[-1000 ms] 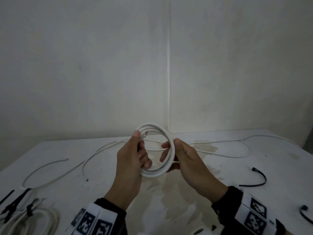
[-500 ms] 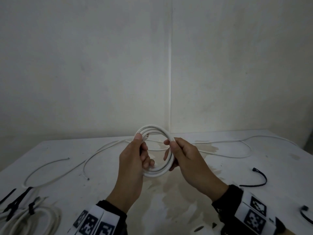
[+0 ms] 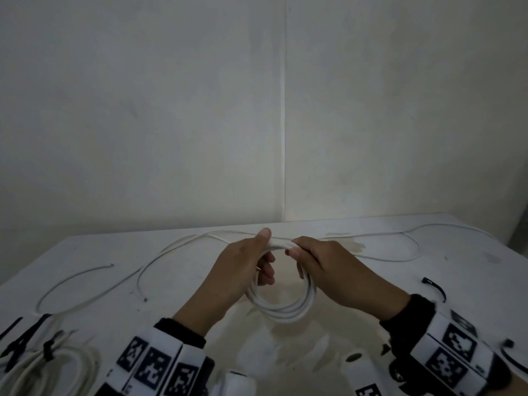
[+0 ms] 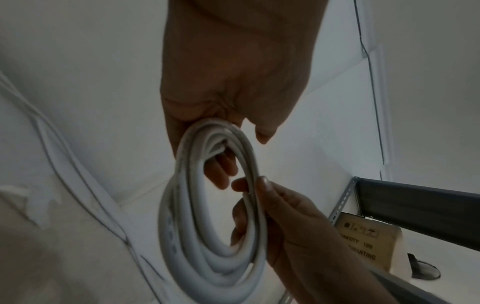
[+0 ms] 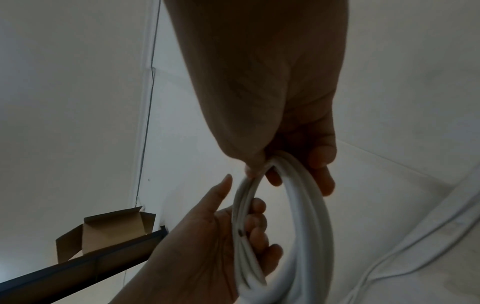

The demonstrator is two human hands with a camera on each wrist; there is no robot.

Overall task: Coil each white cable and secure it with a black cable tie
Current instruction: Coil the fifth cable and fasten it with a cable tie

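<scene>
A cardboard box (image 4: 369,244) under the dark shelf beam (image 4: 420,207), seen in the left wrist view, carries dark printed text. One line reads "QUANTITY 100", its first letter cut off by the metal upright (image 4: 341,202). The line beneath ends in "ANTING"; its start is hidden. Above the words sits a framed row of small handling symbols, too blurred to identify. The white wrist bands (image 3: 160,364) in the head view bear black-and-white square fiducial markers, which hold no letters or numerals. No other writing is legible.
</scene>
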